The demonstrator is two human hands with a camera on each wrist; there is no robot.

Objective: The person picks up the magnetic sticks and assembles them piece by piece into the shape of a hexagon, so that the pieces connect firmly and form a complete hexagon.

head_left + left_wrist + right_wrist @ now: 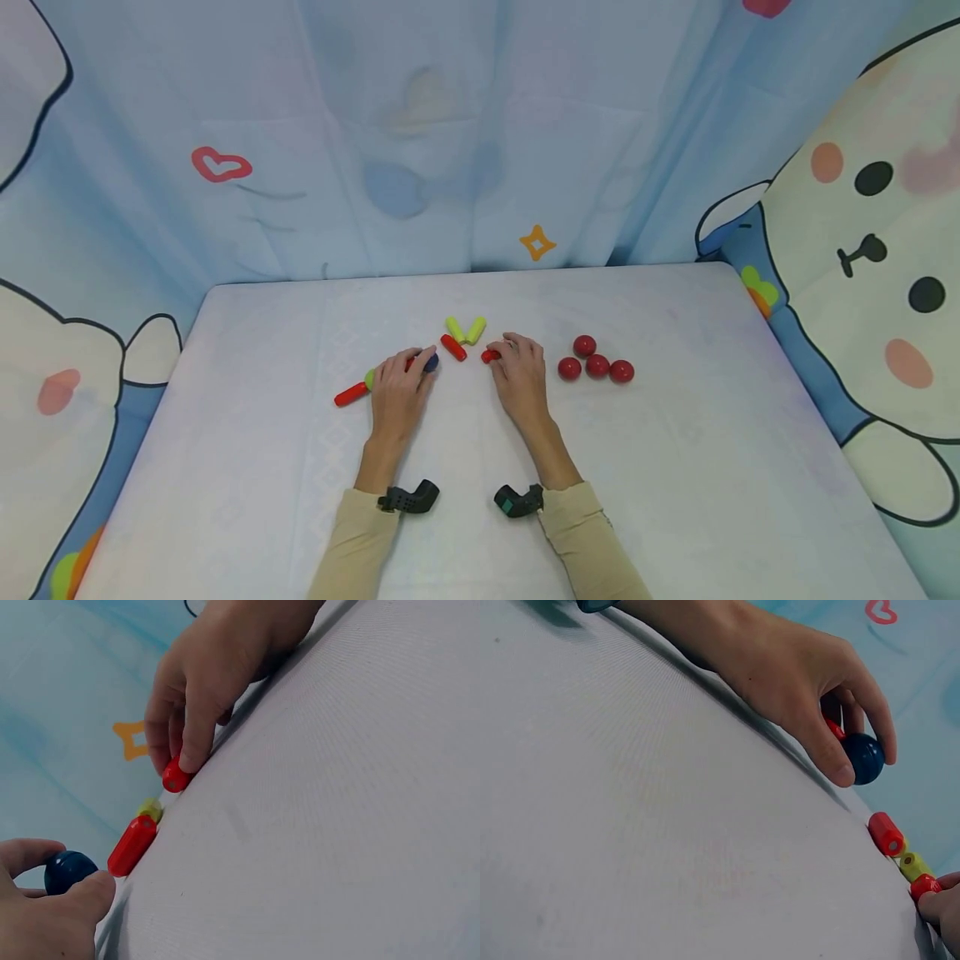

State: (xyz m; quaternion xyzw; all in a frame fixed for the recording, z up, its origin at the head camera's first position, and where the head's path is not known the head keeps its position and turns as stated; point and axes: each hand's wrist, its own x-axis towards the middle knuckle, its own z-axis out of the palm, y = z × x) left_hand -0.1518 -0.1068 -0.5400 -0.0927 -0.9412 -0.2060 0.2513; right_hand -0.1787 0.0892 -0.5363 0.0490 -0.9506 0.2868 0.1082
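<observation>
My left hand (399, 392) pinches a dark blue ball (69, 871) between thumb and fingers. Under that hand a red piece (834, 729) shows against the ball, partly hidden by the fingers. A red rod (351, 394) and a green ball (369, 379) stick out on the hand's left side, in line with it. My right hand (521, 379) pinches a short red rod (176, 776) with a grey dot on its end. Between the hands lies another red rod (453, 347), beside two yellow-green rods (476, 330) that form a V.
Several red balls (597, 366) sit grouped on the white-covered table (712, 467), to the right of my right hand. A blue patterned curtain (450, 167) hangs behind the table's far edge. Dark straps with cameras (408, 497) are on both wrists.
</observation>
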